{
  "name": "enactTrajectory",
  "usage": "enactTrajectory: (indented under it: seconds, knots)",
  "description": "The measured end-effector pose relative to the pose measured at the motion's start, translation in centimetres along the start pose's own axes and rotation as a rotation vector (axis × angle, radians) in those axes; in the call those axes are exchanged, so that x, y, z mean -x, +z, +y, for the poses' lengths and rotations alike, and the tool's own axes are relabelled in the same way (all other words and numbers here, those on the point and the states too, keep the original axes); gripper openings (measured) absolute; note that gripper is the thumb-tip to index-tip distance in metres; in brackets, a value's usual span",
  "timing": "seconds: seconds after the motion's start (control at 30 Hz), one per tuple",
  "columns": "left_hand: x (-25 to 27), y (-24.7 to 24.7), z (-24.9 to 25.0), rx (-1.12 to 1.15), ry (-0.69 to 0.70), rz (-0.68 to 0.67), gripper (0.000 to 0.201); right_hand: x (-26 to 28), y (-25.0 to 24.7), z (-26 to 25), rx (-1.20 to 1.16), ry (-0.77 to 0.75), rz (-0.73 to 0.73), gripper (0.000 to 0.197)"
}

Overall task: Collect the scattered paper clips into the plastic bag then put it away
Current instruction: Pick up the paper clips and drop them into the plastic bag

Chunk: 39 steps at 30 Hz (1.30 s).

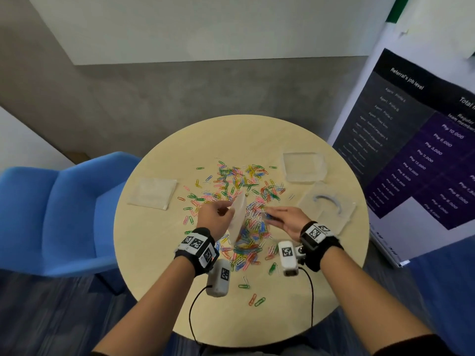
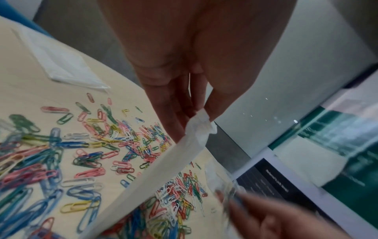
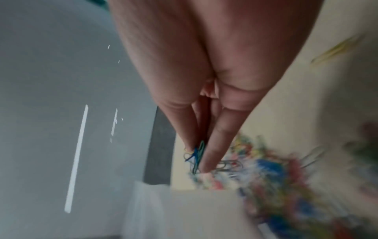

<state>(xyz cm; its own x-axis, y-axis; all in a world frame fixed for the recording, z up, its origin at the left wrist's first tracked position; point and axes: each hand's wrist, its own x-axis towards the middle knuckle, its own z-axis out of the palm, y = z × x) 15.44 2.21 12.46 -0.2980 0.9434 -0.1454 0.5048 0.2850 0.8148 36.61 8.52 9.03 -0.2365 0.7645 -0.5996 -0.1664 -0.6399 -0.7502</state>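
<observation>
One plastic bag (image 1: 237,217), clear and limp, hangs over the middle of the round table (image 1: 159,278), pinched at its top corner by the left hand (image 1: 214,218). Coloured paper clips (image 1: 240,179), far too many to count, lie scattered from centre toward 12 o'clock; some sit inside the bag. The right hand (image 1: 285,218) pinches a few blue and green clips (image 3: 197,155) beside the bag's mouth. One flat packet (image 1: 153,192) lies at 9 o'clock, two clear containers (image 1: 303,167) near 2. One blue chair (image 1: 59,214) stands at the table's 9 o'clock.

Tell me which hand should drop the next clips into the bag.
Right. The right hand already pinches a few paper clips beside the plastic bag, whose top edge the left hand holds up.
</observation>
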Motion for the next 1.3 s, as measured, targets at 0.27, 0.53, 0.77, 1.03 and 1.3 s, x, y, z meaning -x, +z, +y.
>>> enactTrajectory:
  seconds: [0.27,0.53,0.77,1.03,1.3]
  knots:
    - [-0.2,1.9,1.0,-0.088,0.061,-0.071,0.025,1.0,5.1,-2.7,0.075,-0.044,-0.13,0.017]
    - [0.5,2.7,1.3,-0.147,0.238,-0.129,0.024,-0.7,6.4,-2.9,0.879,-0.157,0.097,0.018]
    - [0.2,2.5,0.8,-0.028,0.152,-0.06,0.024,-0.9,7.3,-1.4,0.871,-0.302,0.111,0.027]
    - [-0.7,0.7,-0.1,0.101,-0.007,0.055,0.03,-1.7,4.5,-1.1,0.848,-0.64,0.242,0.018]
    - [-1.6,-1.9,-1.6,0.299,-0.086,0.142,0.024,-4.3,0.6,6.6,1.884,-0.255,0.051,0.087]
